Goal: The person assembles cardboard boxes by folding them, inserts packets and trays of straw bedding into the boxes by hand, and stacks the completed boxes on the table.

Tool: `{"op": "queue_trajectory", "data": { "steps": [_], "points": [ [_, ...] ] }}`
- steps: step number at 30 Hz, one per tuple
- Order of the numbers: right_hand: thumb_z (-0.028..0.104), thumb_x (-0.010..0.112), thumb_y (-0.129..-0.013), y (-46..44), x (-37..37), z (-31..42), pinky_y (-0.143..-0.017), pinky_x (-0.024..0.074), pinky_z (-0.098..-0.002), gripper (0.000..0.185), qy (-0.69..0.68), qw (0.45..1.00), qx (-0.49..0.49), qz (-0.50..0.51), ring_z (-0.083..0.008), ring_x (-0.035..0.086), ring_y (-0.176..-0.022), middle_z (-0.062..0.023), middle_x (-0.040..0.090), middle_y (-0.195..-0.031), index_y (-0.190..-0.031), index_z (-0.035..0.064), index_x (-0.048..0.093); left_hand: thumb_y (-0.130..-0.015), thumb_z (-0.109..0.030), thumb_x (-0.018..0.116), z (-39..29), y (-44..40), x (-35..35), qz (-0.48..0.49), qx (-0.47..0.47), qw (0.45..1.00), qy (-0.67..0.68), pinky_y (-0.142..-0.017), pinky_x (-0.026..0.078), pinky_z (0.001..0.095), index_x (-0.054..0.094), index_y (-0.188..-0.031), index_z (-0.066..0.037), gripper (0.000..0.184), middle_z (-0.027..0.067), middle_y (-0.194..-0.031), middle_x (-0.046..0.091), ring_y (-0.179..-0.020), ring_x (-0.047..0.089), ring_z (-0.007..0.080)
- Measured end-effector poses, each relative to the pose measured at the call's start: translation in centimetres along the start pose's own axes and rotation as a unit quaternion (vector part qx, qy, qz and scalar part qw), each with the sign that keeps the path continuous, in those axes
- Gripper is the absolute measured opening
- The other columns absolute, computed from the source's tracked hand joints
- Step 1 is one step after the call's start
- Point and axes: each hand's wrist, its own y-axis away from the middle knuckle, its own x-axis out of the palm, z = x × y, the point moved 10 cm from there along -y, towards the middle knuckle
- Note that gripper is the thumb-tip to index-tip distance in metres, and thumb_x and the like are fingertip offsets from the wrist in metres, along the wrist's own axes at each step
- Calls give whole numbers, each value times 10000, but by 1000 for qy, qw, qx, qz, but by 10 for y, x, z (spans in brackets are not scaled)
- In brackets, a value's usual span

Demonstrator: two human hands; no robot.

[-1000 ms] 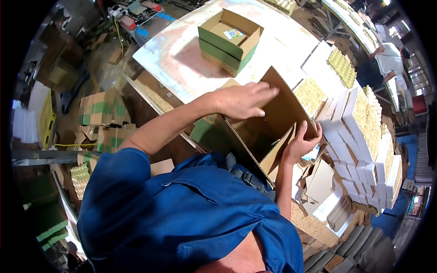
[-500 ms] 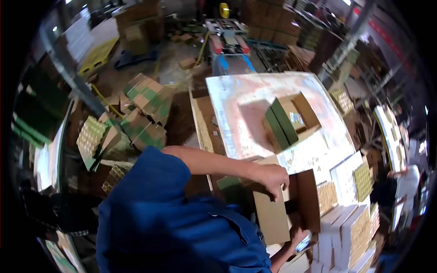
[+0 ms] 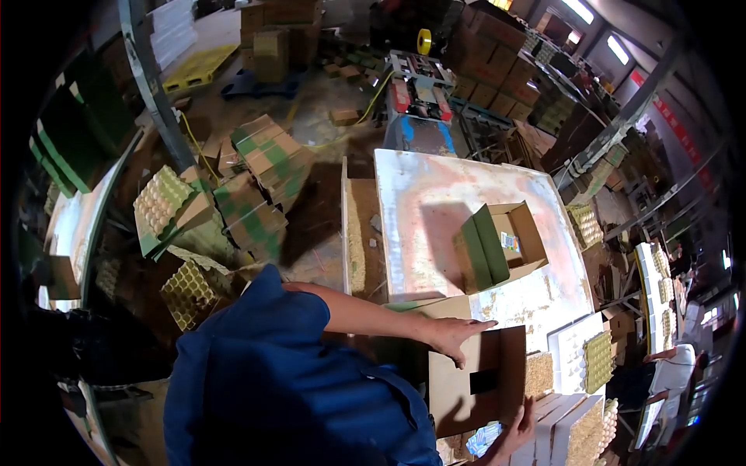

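Observation:
Below the table's near edge stands an open brown cardboard box, with a dark gap showing inside it. My left hand reaches over its top with thumb and fingers spread, touching or just above the near flap; contact is hard to tell. Alongside the box's right wall is my right hand, fingers stretched out and upward. Several small blue-and-white packets or cards lie by that hand. A second open carton with green flaps rests on the white table, holding a printed label or card.
Stacked white cartons and a green egg tray stand right of the box. To the left are flattened green-and-brown cartons, eggs in a tray and a metal post. A person stands at far right.
My left hand has released the box flap and spread its fingers. My right hand has shifted up the box's right side. The camera view has tilted and shifted.

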Motion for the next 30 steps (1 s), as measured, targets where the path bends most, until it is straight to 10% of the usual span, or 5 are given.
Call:
{"op": "queue_trajectory", "data": {
  "steps": [4, 7, 9, 19, 30],
  "points": [
    [161, 528, -961, 55, 52, 19, -962, 465, -362, 348, -65, 989, 113, 64, -242, 605, -1067, -182, 648, -1154, -1177, -96, 615, -635, -213, 853, -23, 11, -15, -54, 65, 996, 18, -1083, 355, 417, 71, -1540, -132, 1198, 283, -1478, 306, -1306, 415, 403],
    [160, 541, -949, 89, 67, 40, -933, 483, -370, 353, 167, 970, -170, 41, -260, 610, -1043, -194, 647, -1146, -1163, -112, 605, -666, -249, 831, -1, -1, 2, -18, 82, 996, 1, -1082, 356, 405, 266, -1508, -121, 1022, 278, -1508, 267, -1303, 421, 401],
    [61, 637, -905, 104, 58, -24, -869, 555, -388, 449, -152, 969, 182, 68, -314, 579, -1144, -236, 500, -1334, -1326, 0, 494, -699, -267, 804, -1, 0, 13, 23, 69, 997, -28, -1076, 360, 387, 437, -1426, -97, 832, 275, -1519, 251, -1295, 429, 404],
    [183, 618, -911, 150, 29, -31, -785, 542, -360, 410, 145, 988, 15, -54, -289, 633, -990, -224, 622, -1170, -1226, -71, 551, -704, -247, 805, -10, -1, 6, 27, 96, 994, -32, -1041, 387, 382, 480, -1394, -88, 778, 262, -1521, 245, -1247, 470, 409],
    [203, 532, -981, 97, -28, 25, -830, 518, -350, 364, 22, 981, 42, -188, -242, 616, -906, -210, 662, -1016, -1124, -125, 602, -901, -342, 627, -78, -47, -64, 16, 142, 990, 17, -930, 471, 333, 698, -1165, -185, 314, 155, -1401, 469, -1110, 595, 293]
  ]
}}
